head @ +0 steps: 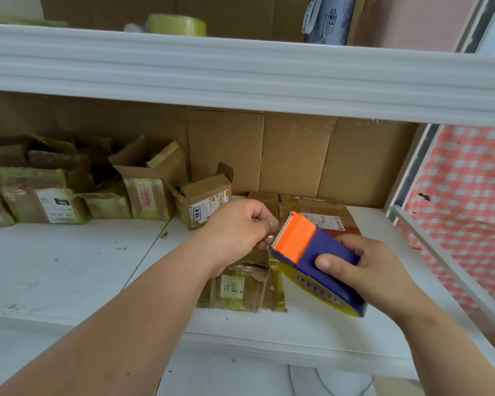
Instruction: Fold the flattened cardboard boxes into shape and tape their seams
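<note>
Step in hand: taping, I'd say; the person looks to be freeing the tape's loose end at the cutter before laying a strip.
Right hand: the right hand (pixel 375 270) is clamped round the blue body of the tape dispenser (pixel 317 261), thumb across its top, holding it tilted above the shelf.
Left hand: the left hand (pixel 237 227) has its fingers curled together at the orange toothed end of the dispenser; it seems to pinch the tape end, though the tape itself is too clear to make out for certain.
Box being worked: a worn cardboard box (pixel 240 287) lies flat on the white shelf (pixel 69 267), directly under both hands and partly hidden by the left wrist and the dispenser.
Other flat cardboard: another flattened piece (pixel 320 215) lies just beyond the dispenser, towards the far right.
Finished lot: folded boxes (pixel 143 184) stand in a row at the far left of the shelf, well apart from the hands.
Spare roll: a tape roll (pixel 177 24) sits on the upper shelf.
Next move calls for: drawing out enough tape, bringing it down onto the box seam below, pressing it flat, then tearing it on the teeth.
</note>
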